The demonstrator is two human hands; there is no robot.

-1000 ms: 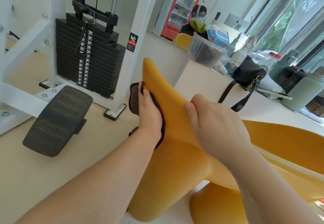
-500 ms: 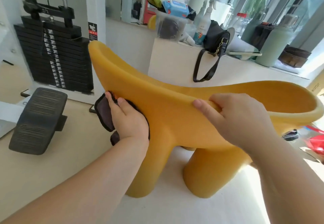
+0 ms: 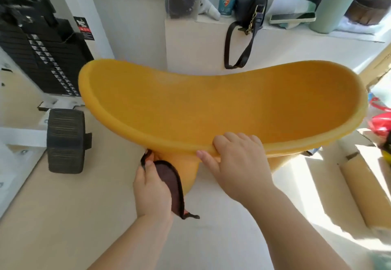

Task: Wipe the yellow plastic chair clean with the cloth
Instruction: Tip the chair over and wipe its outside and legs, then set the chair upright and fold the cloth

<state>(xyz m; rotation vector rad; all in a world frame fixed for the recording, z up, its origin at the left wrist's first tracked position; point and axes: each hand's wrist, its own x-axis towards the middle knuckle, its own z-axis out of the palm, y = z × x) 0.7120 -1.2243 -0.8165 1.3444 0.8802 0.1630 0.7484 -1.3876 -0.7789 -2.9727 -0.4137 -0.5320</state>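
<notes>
The chair stands on the floor directly ahead of both hands, its long scooped seat running crosswise. It reads as one moulded plastic shell: stiff, smooth, and probably light for its bulk, so a firm wipe could slide or rock it.

The right hand counters that. Its fingers curl over the thick rounded near rim, with the thumb out along the rim's outer face. That rim looks like the best hold anywhere on the chair, being fat, blunt and without sharp edges.

The left hand is below and to the left of the right one. It presses the cloth flat against the stubby leg under the rim. Its fingers reach upward fairly straight, and the tips are hidden beneath the rim's overhang.

The cloth is dark, soft and limp, and it sits between palm and leg. A trimmed edge and a small tag hang loose near the wrist. It should mould easily round the leg's curve, though the loose end could drag.

For room, pale floor lies on the outer side of the left hand, then a black foot pad and a weight stack further out. These are near enough to limit wide sweeps that way.

Beyond the chair's far rim, well past both hands, stands a white table with a bag on it. The bag's strap dangles close to the rim. To the outer side of the right hand lies a cardboard roll.
</notes>
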